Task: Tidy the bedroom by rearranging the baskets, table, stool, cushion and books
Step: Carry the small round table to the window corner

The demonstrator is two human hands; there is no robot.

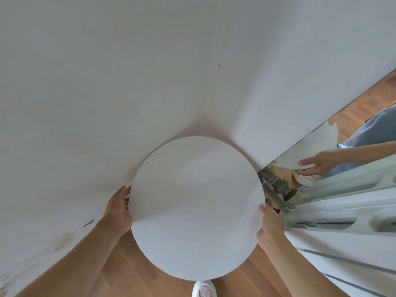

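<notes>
A round white table [196, 207] fills the middle of the head view, seen from straight above, close to the corner of two white walls. My left hand [118, 209] grips its left rim, fingers curled over the edge. My right hand [270, 227] grips the right rim, thumb on top. The table's legs are hidden under the top. No baskets, stool, cushion or books are in view.
White walls [107, 82] meet in a corner just behind the table. A mirror [334, 168] leans on the right wall and reflects my arm and shoe. A white panel [353, 254] lies at the lower right. Wood floor [128, 275] and my white shoe [203, 289] show below.
</notes>
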